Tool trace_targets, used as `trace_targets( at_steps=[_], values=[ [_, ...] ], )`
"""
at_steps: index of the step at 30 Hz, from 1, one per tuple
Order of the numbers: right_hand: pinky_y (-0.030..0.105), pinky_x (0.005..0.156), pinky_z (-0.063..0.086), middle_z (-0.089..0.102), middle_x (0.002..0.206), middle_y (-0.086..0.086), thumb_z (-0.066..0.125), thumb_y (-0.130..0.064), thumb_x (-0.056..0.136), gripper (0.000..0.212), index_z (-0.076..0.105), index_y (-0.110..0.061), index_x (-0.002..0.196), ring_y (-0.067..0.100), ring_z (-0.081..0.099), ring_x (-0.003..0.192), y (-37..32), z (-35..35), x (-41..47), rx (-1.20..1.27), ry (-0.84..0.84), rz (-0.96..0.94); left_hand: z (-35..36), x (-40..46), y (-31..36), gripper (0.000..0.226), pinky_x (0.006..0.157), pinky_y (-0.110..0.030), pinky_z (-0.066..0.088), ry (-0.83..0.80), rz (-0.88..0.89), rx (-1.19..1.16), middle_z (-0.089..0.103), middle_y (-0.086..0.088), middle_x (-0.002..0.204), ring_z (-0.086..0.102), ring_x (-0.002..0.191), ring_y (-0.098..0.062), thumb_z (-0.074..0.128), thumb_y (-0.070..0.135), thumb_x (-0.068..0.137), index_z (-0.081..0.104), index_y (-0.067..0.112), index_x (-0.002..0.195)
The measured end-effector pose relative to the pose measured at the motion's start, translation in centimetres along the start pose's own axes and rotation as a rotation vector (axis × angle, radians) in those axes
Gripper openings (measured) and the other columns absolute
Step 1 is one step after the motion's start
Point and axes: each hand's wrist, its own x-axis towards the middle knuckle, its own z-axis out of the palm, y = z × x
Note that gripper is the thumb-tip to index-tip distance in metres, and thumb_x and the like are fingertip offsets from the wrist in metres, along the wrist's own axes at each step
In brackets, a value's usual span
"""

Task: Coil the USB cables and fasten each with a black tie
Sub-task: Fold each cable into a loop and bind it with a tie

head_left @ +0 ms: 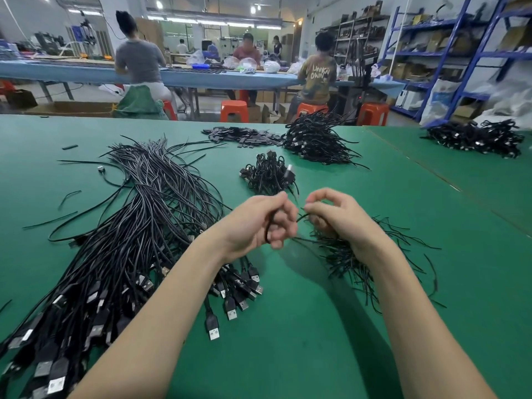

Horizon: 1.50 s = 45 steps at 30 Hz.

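Most remains: a big heap of loose cables (pixel 129 226) fills the frame's left, with only a small pile of tied coils (pixel 269 174) at centre. My left hand (pixel 259 223) grips a coiled cable (pixel 268 230) mid-frame; my right hand (pixel 334 214) pinches a tie (pixel 302 218) beside it, above the loose ties (pixel 359 254).

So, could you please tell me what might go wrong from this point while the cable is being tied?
1. The left hand grips the coiled cable in curled fingers only; loosening them could let it spring open.
2. The right hand pinches a tie above the pile of loose ties; it could snag extra ties.
3. The uncoiled cables lie just beside the left forearm, which could drag plugs along.
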Motion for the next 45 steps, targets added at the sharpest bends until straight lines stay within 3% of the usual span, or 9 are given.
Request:
trace_targets(
  at_steps=[3, 7, 11, 16, 25, 29, 33, 38, 45],
  values=[
    [0.029, 0.064, 0.042, 0.07, 0.066, -0.006, 0.059, -0.021, 0.093, 0.01, 0.054, -0.026, 0.086, 0.004, 0.051, 0.055, -2.1, 0.4, -0.7, -0.17, 0.126, -0.132, 0.8, 0.4, -0.5, 0.045, 0.073, -0.027, 0.059, 0.011, -0.023, 0.155, 0.076, -0.018, 0.098, 0.073, 0.082, -0.025, 0.029, 0.027, 0.11, 0.065, 0.001, 0.104],
    [0.031, 0.06, 0.042, 0.071, 0.077, 0.004, 0.052, -0.023, 0.097, 0.009, 0.047, -0.024, 0.09, 0.009, 0.048, 0.058, -4.0, 1.2, -1.6, -0.321, 0.195, -0.223, 1.0, 1.0, -1.3, 0.041, 0.098, -0.033, 0.055, 0.153, 0.054, 0.191, 0.074, -0.012, 0.113, 0.07, 0.109, -0.023, 0.031, 0.027, 0.11, 0.065, 0.006, 0.117],
    [0.032, 0.069, 0.058, 0.062, 0.078, 0.012, 0.049, -0.01, 0.104, 0.007, 0.046, -0.014, 0.099, 0.019, 0.059, 0.067, -4.5, 1.8, -2.4, 0.061, -0.188, -0.132, -0.2, 1.2, -0.8, 0.045, 0.083, -0.033, 0.059, 0.251, 0.158, -0.15, 0.073, -0.015, 0.111, 0.072, 0.094, -0.022, 0.025, 0.029, 0.11, 0.06, 0.002, 0.122],
    [0.032, 0.099, 0.051, 0.076, 0.089, 0.004, 0.051, -0.027, 0.106, 0.018, 0.061, -0.013, 0.1, 0.013, 0.067, 0.086, -2.0, 2.5, -2.1, -0.198, -0.652, 0.04, -2.2, 0.0, 0.7, 0.049, 0.092, -0.034, 0.057, 0.081, 0.264, -0.649, 0.065, -0.018, 0.129, 0.064, 0.12, -0.029, 0.026, 0.027, 0.109, 0.06, -0.001, 0.128],
    [0.018, 0.069, 0.046, 0.068, 0.072, -0.019, 0.08, -0.026, 0.08, 0.009, 0.071, -0.028, 0.08, -0.008, 0.062, 0.074, 1.6, 2.6, 0.0, -0.473, 0.122, -0.349, -1.9, -1.7, 1.0, 0.042, 0.075, -0.029, 0.059, -0.287, -0.005, -0.094, 0.074, -0.017, 0.108, 0.074, 0.093, -0.027, 0.043, 0.035, 0.099, 0.075, 0.009, 0.106],
    [0.029, 0.069, 0.043, 0.065, 0.077, -0.018, 0.076, -0.029, 0.078, 0.012, 0.067, -0.032, 0.085, 0.012, 0.059, 0.087, 0.4, 2.2, 0.0, -0.634, 0.459, -0.536, -0.8, 0.1, -0.9, 0.047, 0.093, -0.034, 0.055, -0.124, -0.109, 0.171, 0.071, -0.021, 0.115, 0.069, 0.107, -0.033, 0.032, 0.026, 0.11, 0.063, -0.009, 0.117],
    [0.029, 0.063, 0.044, 0.067, 0.075, -0.016, 0.073, -0.034, 0.082, 0.017, 0.062, -0.034, 0.095, 0.012, 0.06, 0.075, -0.6, 2.5, -0.3, -0.603, 0.525, -0.497, 0.0, 0.9, -1.7, 0.04, 0.089, -0.026, 0.052, 0.136, 0.032, 0.206, 0.07, 0.006, 0.076, 0.069, 0.098, -0.018, 0.032, 0.022, 0.11, 0.066, 0.005, 0.095],
    [0.037, 0.061, 0.054, 0.071, 0.08, 0.01, 0.064, -0.012, 0.097, 0.015, 0.049, -0.017, 0.094, 0.019, 0.058, 0.059, -1.7, 4.1, -0.8, -0.028, -0.043, -0.225, -0.1, 1.4, -1.7, 0.043, 0.086, -0.036, 0.058, 0.325, 0.13, -0.163, 0.071, -0.019, 0.114, 0.07, 0.099, -0.023, 0.028, 0.025, 0.11, 0.06, -0.002, 0.122],
    [0.042, 0.086, 0.052, 0.073, 0.085, 0.01, 0.057, -0.013, 0.103, 0.011, 0.048, -0.012, 0.098, 0.028, 0.062, 0.077, 0.6, 3.5, -1.3, -0.129, -0.644, 0.085, -2.2, 0.2, -0.2, 0.048, 0.085, -0.032, 0.059, 0.228, 0.279, -0.634, 0.066, -0.019, 0.127, 0.067, 0.114, -0.03, 0.023, 0.027, 0.11, 0.057, -0.004, 0.127]
  ],
)
